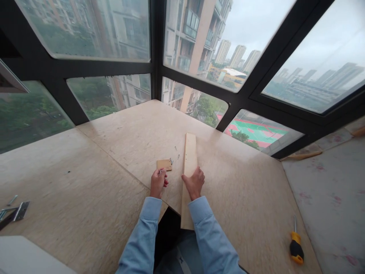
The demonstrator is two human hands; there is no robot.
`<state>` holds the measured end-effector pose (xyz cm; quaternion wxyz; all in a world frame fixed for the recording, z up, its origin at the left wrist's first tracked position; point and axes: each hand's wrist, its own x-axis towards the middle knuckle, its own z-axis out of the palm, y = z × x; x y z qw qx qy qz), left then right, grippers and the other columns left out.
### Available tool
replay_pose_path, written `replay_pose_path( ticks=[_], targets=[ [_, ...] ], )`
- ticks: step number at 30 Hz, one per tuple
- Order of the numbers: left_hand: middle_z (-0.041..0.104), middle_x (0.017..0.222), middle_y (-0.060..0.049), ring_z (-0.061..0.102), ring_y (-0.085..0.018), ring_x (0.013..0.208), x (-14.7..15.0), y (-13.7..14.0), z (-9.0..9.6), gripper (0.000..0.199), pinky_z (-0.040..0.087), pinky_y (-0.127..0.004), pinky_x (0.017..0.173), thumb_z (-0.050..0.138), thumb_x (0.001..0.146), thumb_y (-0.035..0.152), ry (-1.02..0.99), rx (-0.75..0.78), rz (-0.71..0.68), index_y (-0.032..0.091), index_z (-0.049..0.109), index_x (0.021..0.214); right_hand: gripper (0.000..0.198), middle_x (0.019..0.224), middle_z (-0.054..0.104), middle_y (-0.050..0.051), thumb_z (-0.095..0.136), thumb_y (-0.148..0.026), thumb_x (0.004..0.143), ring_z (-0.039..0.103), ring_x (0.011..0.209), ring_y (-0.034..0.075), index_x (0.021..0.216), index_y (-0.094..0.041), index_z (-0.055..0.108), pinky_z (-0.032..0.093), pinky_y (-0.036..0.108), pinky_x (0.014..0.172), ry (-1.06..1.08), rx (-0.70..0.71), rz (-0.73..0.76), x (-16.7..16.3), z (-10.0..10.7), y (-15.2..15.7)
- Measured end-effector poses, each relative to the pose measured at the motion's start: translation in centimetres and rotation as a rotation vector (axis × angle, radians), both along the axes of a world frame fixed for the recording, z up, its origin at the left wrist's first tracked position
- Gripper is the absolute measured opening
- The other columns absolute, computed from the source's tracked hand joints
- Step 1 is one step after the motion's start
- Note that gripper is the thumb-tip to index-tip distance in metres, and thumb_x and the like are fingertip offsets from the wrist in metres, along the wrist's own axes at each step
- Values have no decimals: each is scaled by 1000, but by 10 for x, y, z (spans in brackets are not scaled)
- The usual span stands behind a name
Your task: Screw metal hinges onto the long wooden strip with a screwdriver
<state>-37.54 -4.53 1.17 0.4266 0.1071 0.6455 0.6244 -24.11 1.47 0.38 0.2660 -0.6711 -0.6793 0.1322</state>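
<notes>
While the right hand (195, 182) grips a long, pale wooden board (191, 154) on the beige tabletop (242, 198), the left hand (159, 183), closed, contents unclear, is left, beside a small, flat tan wooden piece (163, 164).

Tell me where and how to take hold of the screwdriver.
Take the screwdriver by its thick yellow-and-black handle, probably best with the right hand, from above and the left: the handle is the near end, the thin shaft points away, and the patterned wall stands close on the right.

Pale daylight from windows (196, 42) (stretched by wide-angle distortion) softly lights the tabletop (245, 198).
</notes>
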Motion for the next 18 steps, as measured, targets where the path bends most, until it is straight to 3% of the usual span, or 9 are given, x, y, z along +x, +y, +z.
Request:
replay_pose_path(
  ticks=[3, 7, 13, 18],
  targets=[
    [47, 54, 8, 41, -6, 36, 1, -1, 0, 33, 26, -15, 33, 66, 72, 28, 47, -25, -15, 13, 55, 99, 73, 120, 54, 26, 76, -36, 65, 54, 108, 39, 127, -7, 49, 43, 49, 89, -23, -18, 9, -4, -3, -1],
    [45, 53, 8, 41, -7, 36, 2, 0, 1, 33, 25, -16, 34, 57, 74, 22, 35, -53, -29, 11, 57, 105, 72, 120, 53, 26, 77, -36, 65, 53, 108, 39, 125, -7, 50, 44, 48, 87, -46, -34, 19, -7, -4, -2],
    [56, 66, 2, 45, -6, 38, 4, 2, 2, 30, 29, -16, 34, 47, 83, 18, 12, -36, -45, 8, 57, 110, 79, 129, 48, 30, 75, -44, 68, 48, 116, 44, 130, -4, 46, 41, 54, 93, 28, -82, 62, -2, -8, 0],
    [68, 80, -5, 52, -7, 42, 3, 6, 1, 20, 35, -18, 38, 47, 87, 17, 147, -59, -70, 11, 51, 106, 66, 135, 49, 27, 63, -44, 78, 45, 127, 38, 130, -7, 47, 39, 53, 102, 261, -95, 207, 23, -15, 0]
  ],
)
